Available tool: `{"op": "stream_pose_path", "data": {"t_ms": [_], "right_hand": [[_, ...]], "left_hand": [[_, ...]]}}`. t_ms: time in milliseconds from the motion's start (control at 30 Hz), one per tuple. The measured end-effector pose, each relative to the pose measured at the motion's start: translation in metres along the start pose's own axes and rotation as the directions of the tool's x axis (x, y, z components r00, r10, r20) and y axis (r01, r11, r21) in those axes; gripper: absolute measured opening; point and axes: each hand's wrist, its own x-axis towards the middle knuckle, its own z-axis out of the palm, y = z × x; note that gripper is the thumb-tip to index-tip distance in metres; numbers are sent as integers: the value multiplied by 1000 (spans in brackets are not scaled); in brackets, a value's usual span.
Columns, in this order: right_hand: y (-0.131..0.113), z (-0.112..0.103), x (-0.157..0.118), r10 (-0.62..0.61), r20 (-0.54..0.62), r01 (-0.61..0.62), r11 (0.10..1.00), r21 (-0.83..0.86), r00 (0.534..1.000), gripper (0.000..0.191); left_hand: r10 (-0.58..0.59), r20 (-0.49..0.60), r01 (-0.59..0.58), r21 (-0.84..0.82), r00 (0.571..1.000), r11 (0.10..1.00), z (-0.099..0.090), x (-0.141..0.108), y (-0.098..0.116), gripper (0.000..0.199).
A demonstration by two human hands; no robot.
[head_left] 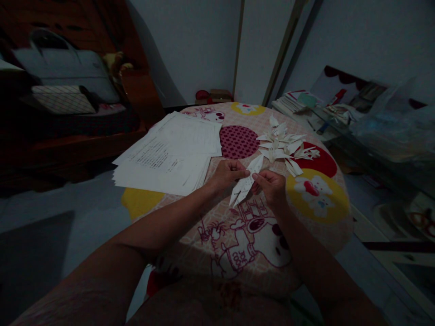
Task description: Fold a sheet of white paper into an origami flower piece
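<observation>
A long, pointed piece of folded paper [247, 182] with printed marks is held between my two hands over the round table. Its lower end splits into two narrow points. My left hand [229, 174] pinches its left edge near the middle, thumb on top. From the other side my right hand [271, 186] grips the right edge between thumb and fingers. Just beyond my right hand lies a cluster of folded paper figures [281, 141] with pointed ends. A stack of printed paper sheets [166, 156] rests to the left of my left hand.
A patterned cloth [210, 244] covers the table. On the right stands a glass-topped stand with papers [292, 102] and a clear plastic bag [387, 122]. A wooden bench at the left holds a light handbag [68, 68] and a quilted pouch [63, 99].
</observation>
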Motion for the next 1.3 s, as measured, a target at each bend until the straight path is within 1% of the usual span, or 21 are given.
{"op": "stream_pose_path", "data": {"t_ms": [167, 300, 400, 467, 600, 733, 800, 867, 933, 1067, 1167, 1233, 1300], "right_hand": [[1, 0, 1, 31, 60, -33, 999, 18, 998, 31], [5, -1, 2, 7, 35, -7, 1000, -1, 999, 33], [7, 0, 2, -13, 2, 13, 1000, -21, 1000, 33], [6, 0, 1, -10, 13, 10, 1000, -20, 1000, 34], [4, -2, 1, 60, 121, -62, 998, 12, 991, 34], [7, -5, 2, 139, 260, -155, 987, 43, 956, 35], [10, -5, 2, 164, 287, -187, 981, 55, 944, 35], [11, -4, 2, 171, 280, -193, 980, 54, 945, 33], [11, -3, 1, 158, 246, -175, 983, 51, 956, 32], [8, 0, -2, 132, 158, -145, 987, 69, 979, 30], [7, 0, -3, 136, 105, -145, 986, 83, 985, 30], [9, 0, -3, 144, 119, -155, 984, 88, 982, 31], [10, -1, -2, 166, 174, -184, 979, 88, 971, 31]], "left_hand": [[24, -11, -25, -23, 1000, 999, 2, 0, -1, 28], [21, -9, -21, -44, 1000, 999, 4, 0, -4, 31], [49, 1, -48, -89, 999, 995, 4, 0, -5, 30], [72, -7, -72, -114, 997, 991, 4, 0, -6, 34], [73, -40, -77, -123, 997, 989, 4, -1, -3, 36], [73, -100, -85, -111, 992, 990, 6, -3, 0, 32], [79, -114, -91, -103, 990, 991, 6, -4, 1, 30], [79, -120, -90, -91, 990, 992, 7, -5, 1, 29], [71, -119, -81, -80, 990, 993, 7, -4, 0, 32], [45, -69, -50, -64, 997, 997, 6, -3, -2, 53], [36, -38, -37, -30, 999, 999, 5, -2, -3, 56], [39, -30, -39, -3, 999, 999, 4, -1, -3, 54], [41, -21, -41, 20, 999, 999, 3, -1, -3, 53]]}}
